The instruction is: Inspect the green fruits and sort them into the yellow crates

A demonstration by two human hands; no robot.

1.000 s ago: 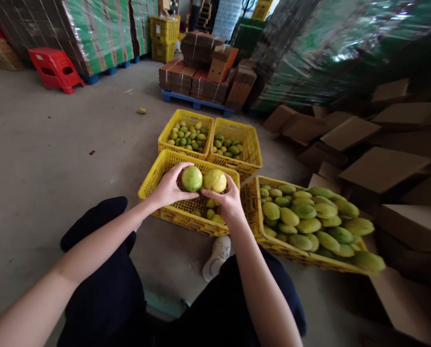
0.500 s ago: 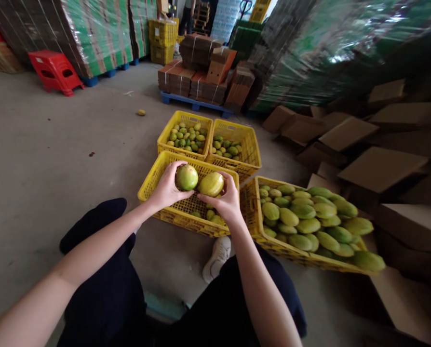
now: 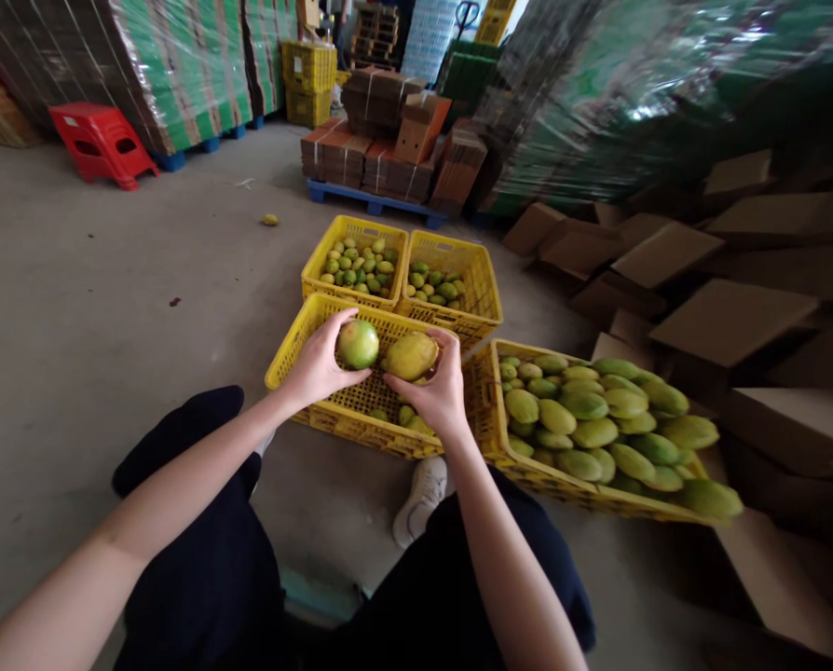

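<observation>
My left hand (image 3: 320, 361) is wrapped round a green papaya (image 3: 359, 345), whose rounded end faces me. A yellower papaya (image 3: 411, 356) sits in my right hand (image 3: 442, 387), held between thumb and fingers. Both fruits are side by side, a small gap apart, above the near yellow crate (image 3: 347, 424). A few papayas (image 3: 416, 421) lie in the right part of that crate, partly hidden by my right hand. To the right, a yellow crate (image 3: 570, 492) is heaped with larger green-yellow papayas (image 3: 594, 433).
Two yellow crates (image 3: 356, 222) (image 3: 486, 280) with smaller papayas stand just beyond the near one. One loose fruit (image 3: 269, 220) lies on the floor. Cardboard boxes (image 3: 734, 321) pile up at right. A red stool (image 3: 102, 144) and a blue pallet (image 3: 375, 202) of flattened cartons stand farther back.
The yellower papaya has turned in my right hand and shows a different, browner side. My left hand keeps its hold on the green one. The view has shifted slightly.
</observation>
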